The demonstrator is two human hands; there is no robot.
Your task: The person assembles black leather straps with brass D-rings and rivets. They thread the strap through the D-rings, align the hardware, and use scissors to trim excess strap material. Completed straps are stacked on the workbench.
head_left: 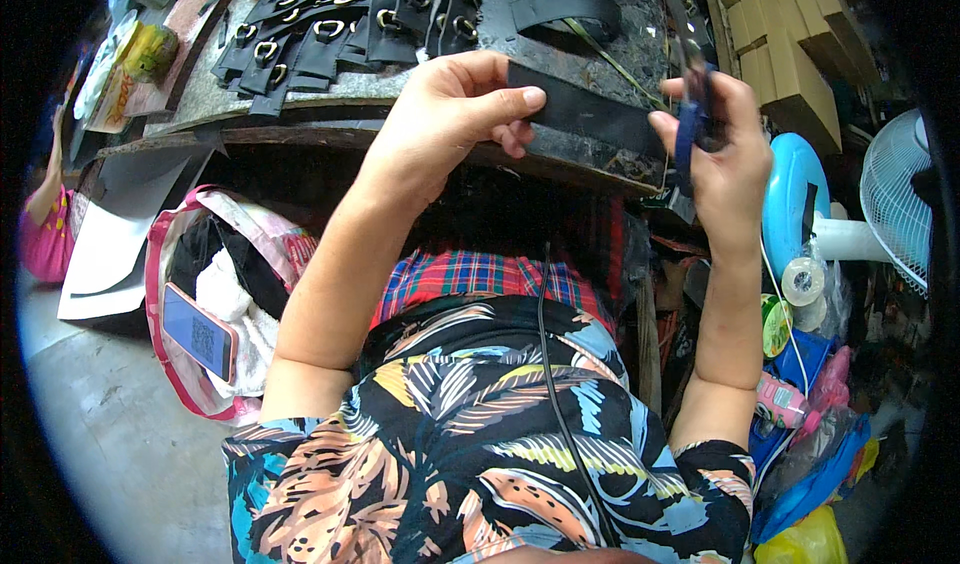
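My left hand (455, 99) pinches one end of a flat black strap (590, 109) between thumb and fingers, above the table's near edge. The strap stretches right, its other end close to my right thumb. In my right hand (730, 159) is a pair of scissors (686, 129) with dark blue handles; the blades point away from me and are blurred, so their gap is unclear. Several black straps with metal rings (385, 19) lie in overlapping rows at the far left. A loose curved black strap (560, 9) rests beyond my hands.
The worktable (290, 136) has a worn wooden front edge. Cardboard pieces (790, 54) are stacked at far right, above a white and blue fan (797, 199). An open bag (160, 294) with a phone (200, 332) stands at left. Another person's pink clothing (48, 239) shows at far left.
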